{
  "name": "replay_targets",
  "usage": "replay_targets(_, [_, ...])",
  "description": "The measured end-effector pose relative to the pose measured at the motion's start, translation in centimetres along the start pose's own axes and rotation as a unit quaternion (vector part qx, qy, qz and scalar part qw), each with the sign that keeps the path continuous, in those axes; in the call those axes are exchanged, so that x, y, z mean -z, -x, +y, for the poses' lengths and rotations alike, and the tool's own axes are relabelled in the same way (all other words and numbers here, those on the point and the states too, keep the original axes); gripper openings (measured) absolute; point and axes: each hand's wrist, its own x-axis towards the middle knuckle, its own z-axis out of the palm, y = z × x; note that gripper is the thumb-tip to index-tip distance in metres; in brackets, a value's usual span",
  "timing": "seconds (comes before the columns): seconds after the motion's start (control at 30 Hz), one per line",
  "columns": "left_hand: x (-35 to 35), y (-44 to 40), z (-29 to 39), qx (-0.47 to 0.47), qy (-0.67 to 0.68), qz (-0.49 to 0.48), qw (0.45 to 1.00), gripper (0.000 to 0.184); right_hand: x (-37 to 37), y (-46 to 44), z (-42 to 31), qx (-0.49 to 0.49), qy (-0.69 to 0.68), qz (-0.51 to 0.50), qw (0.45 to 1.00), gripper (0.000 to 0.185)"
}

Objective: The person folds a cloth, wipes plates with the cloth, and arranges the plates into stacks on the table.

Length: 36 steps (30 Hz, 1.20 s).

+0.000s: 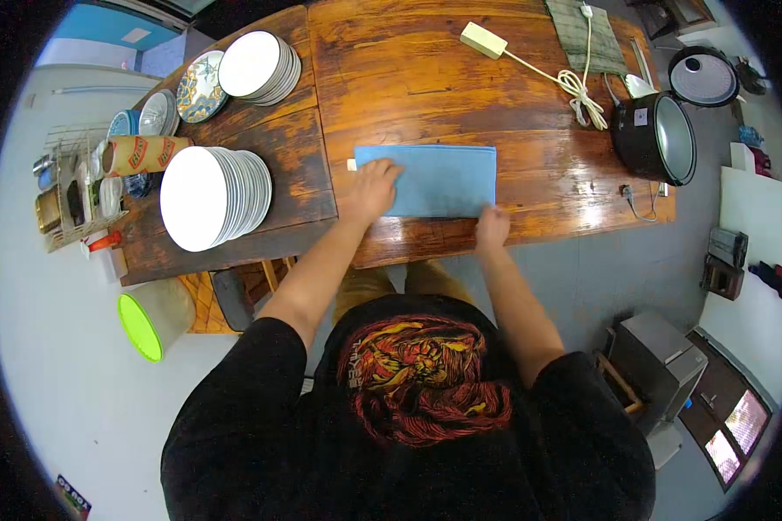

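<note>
A folded blue cloth [443,178] lies flat near the front edge of the wooden table, its long sides running left to right. A small white tag pokes out at its left edge. My left hand [375,187] rests on the cloth's left end, fingers stretched over the fabric. At the lower right corner, my right hand [493,227] is closed, with its fingertips at the cloth's edge; it is slightly blurred.
To the left stand a large plate stack [195,200], another plate stack [256,68] and a patterned plate [202,87]. On the right are a black cooker pot [656,139], a white power strip [484,40] with coiled cord, and a grey-green cloth [586,39].
</note>
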Motion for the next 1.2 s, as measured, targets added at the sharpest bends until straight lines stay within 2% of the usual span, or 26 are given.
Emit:
replay_targets(0.1, [-0.8, -3.1, 1.6, -0.015, 0.038, 0.006, 0.999, 0.035, -0.6, 3.7, 2.6, -0.232, -0.121, -0.120, 0.958, 0.028])
replay_targets(0.17, [-1.8, -5.4, 1.6, -0.014, 0.001, 0.019, 1.000, 0.035, -2.3, 5.4, 2.8, -0.294, -0.159, -0.174, 0.926, 0.028])
replay_targets(0.27, [-2.0, -7.4, 1.8, -0.014, -0.004, -0.027, 1.000, 0.032, -4.8, 6.9, 1.4, -0.319, -0.148, -0.206, 0.913, 0.028])
replay_targets(0.33, [-2.4, -8.5, 2.0, -0.010, -0.023, -0.130, 0.991, 0.030, -5.3, 7.0, -0.6, -0.323, -0.084, -0.227, 0.915, 0.025])
replay_targets(0.43, [-3.5, -8.8, 1.7, -0.028, -0.024, -0.113, 0.993, 0.027, -6.6, 6.7, 0.8, -0.289, -0.108, -0.151, 0.939, 0.022])
replay_targets(0.53, [-4.2, -9.4, 1.6, -0.048, -0.022, -0.097, 0.994, 0.023, -6.4, 6.9, 1.0, -0.287, -0.178, -0.156, 0.928, 0.019])
replay_targets(0.6, [-3.4, -10.4, 1.9, -0.007, 0.035, -0.203, 0.979, 0.020, -5.8, 7.2, 0.6, -0.266, -0.212, -0.169, 0.925, 0.017])
replay_targets(0.67, [-2.6, -11.0, 2.0, 0.037, 0.090, -0.302, 0.948, 0.016, -5.1, 7.6, 0.2, -0.202, -0.215, -0.174, 0.940, 0.015])
replay_targets(0.7, [-1.8, -11.2, 2.0, 0.034, 0.089, -0.299, 0.949, 0.016, -4.4, 7.7, -0.3, -0.157, -0.211, -0.173, 0.949, 0.013])
replay_targets(0.73, [-1.1, -11.1, 1.8, 0.055, 0.171, -0.264, 0.948, 0.014, -3.8, 7.8, -0.8, -0.112, -0.206, -0.170, 0.957, 0.011])
replay_targets(0.77, [-0.3, -10.9, 1.4, 0.073, 0.250, -0.227, 0.938, 0.012, -3.1, 8.0, -2.1, -0.106, -0.210, -0.171, 0.957, 0.011])
replay_targets(0.83, [1.7, -10.4, 1.0, 0.104, 0.403, -0.147, 0.897, 0.009, -1.4, 8.3, -4.9, -0.005, -0.246, -0.186, 0.951, 0.010])
replay_targets(0.87, [3.0, -10.2, 1.1, 0.099, 0.399, -0.141, 0.901, 0.009, -0.6, 7.8, -5.7, 0.045, -0.219, -0.179, 0.958, 0.010])
replay_targets(1.0, [8.7, -9.6, 1.5, 0.156, 0.650, -0.065, 0.741, 0.018, 1.7, 7.1, -12.5, 0.189, -0.169, -0.178, 0.951, 0.006])
replay_targets(1.03, [9.9, -9.8, 1.6, 0.150, 0.647, -0.060, 0.746, 0.018, 1.7, 6.2, -13.1, 0.203, -0.180, -0.196, 0.942, 0.005])
replay_targets(1.17, [13.7, -10.2, 2.0, 0.129, 0.554, -0.047, 0.821, 0.033, 0.9, 4.4, -16.9, 0.231, -0.182, -0.237, 0.926, 0.011])
replay_targets(1.2, [14.5, -10.3, 2.1, 0.126, 0.552, -0.041, 0.823, 0.033, 0.6, 3.8, -17.5, 0.240, -0.174, -0.248, 0.922, 0.013])
